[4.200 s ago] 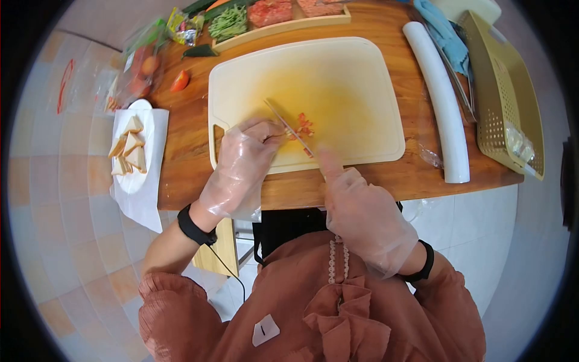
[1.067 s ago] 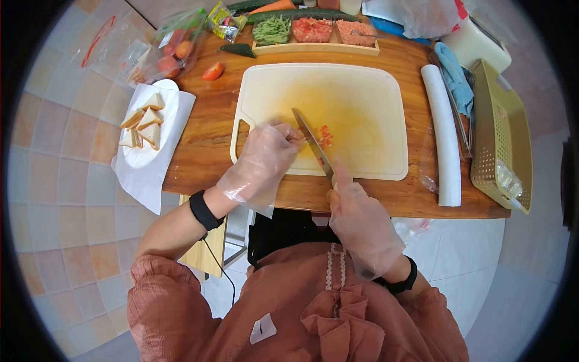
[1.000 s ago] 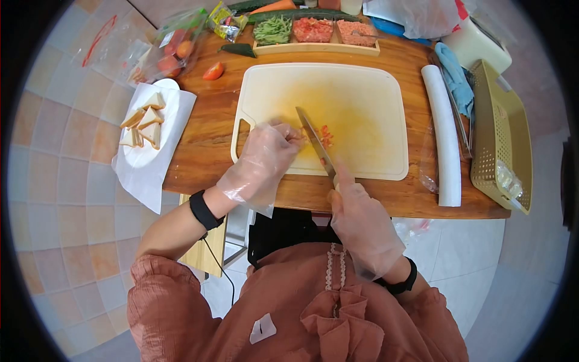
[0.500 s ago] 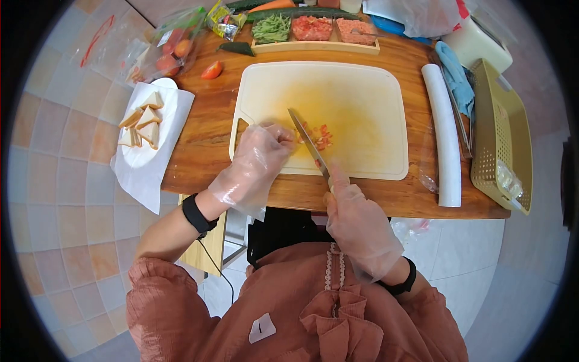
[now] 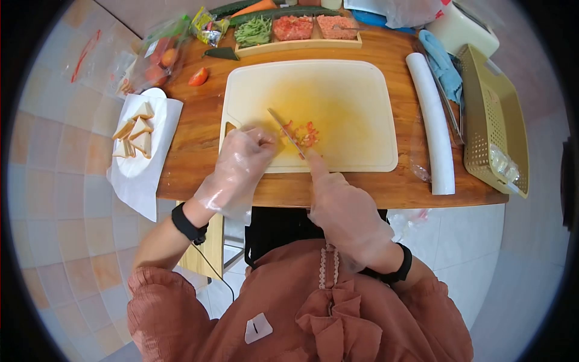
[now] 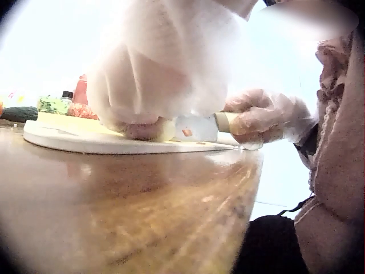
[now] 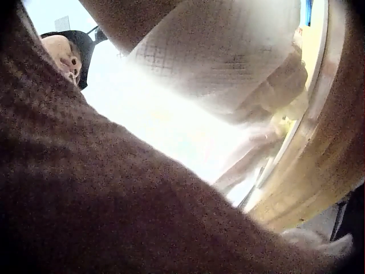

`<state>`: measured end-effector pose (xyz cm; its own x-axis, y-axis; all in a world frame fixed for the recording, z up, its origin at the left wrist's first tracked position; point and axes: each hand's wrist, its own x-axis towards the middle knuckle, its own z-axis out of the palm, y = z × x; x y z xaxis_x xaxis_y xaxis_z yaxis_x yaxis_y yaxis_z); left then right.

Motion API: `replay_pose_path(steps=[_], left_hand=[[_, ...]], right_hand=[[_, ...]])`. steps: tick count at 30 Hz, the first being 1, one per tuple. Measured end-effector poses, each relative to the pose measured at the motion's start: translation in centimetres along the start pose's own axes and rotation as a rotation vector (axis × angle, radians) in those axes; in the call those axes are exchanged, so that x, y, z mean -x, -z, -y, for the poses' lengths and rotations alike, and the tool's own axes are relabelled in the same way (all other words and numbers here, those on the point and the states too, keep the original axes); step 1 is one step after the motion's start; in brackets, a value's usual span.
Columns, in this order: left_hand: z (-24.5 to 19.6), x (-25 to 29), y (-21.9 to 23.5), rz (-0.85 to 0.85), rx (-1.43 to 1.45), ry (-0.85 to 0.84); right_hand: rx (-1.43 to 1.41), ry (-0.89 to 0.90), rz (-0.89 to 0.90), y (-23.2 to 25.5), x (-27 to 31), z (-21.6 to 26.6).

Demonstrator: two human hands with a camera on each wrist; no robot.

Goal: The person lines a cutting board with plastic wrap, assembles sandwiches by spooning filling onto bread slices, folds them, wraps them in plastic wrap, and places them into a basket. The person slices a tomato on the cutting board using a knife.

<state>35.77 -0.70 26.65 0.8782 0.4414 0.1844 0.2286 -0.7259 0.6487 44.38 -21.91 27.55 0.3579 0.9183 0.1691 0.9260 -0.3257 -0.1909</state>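
In the head view my gloved left hand (image 5: pixel 242 158) rests on the left part of the white cutting board (image 5: pixel 368 145), fingers bent inward beside the blade. Whether it pinches a piece of food I cannot tell. My gloved right hand (image 5: pixel 348 211) grips the handle of a kitchen knife (image 5: pixel 282 128), index finger stretched along the blade's back. The blade slants up and left over the board, with small red tomato pieces (image 5: pixel 310 134) around it. A red bit sticks to the knife blade (image 6: pixel 197 130) in the left wrist view. The right wrist view is mostly glare and sleeve.
Bread triangles (image 5: pixel 142 143) lie on a white plate at left. A tomato wedge (image 5: pixel 198 76) sits behind the board, near a wooden tray (image 5: pixel 301 44) of shredded green vegetable and red and pink chopped foods. At right are a white roll (image 5: pixel 435 133) and an olive basket (image 5: pixel 491 114).
The left hand has drawn back slightly from the blade, and more red pieces show around the knife. The right hand keeps hold of the knife. The head view has shifted a little.
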Motion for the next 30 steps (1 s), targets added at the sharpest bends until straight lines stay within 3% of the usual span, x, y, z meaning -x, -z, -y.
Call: replay_pose_path(steps=[2, 6, 8, 12, 18, 21, 30], left_hand=[[-0.2, 0.7, 1.1, -0.03, 0.005, 0.039], [0.4, 2.6, 1.8, -0.114, 0.171, 0.211], [-0.1, 3.5, 1.8, -0.136, 0.222, 0.259], [-2.4, 4.7, 2.1, -0.099, 0.405, 0.422], [-3.8, 6.3, 1.6, -0.193, 0.378, 0.354], [-3.7, 6.8, 1.4, -0.238, 0.439, 0.376], [-2.5, 6.3, -0.2, -0.267, 0.344, 0.256]], right_hand=[[-0.054, -0.04, 0.13, 1.1, 0.5, -0.1], [-0.153, -0.005, 0.091, 1.0, 0.8, -1.4], [-0.386, -0.105, 0.097, 1.3, 0.8, -1.6], [-0.381, -0.135, 0.108, 1.6, 0.0, -1.5], [-0.335, -0.133, 0.218, 2.1, -1.2, -1.2], [-0.348, -0.116, 0.155, 1.8, -1.2, -1.0], [-0.303, -0.254, 0.262, 2.8, -1.8, 0.5]])
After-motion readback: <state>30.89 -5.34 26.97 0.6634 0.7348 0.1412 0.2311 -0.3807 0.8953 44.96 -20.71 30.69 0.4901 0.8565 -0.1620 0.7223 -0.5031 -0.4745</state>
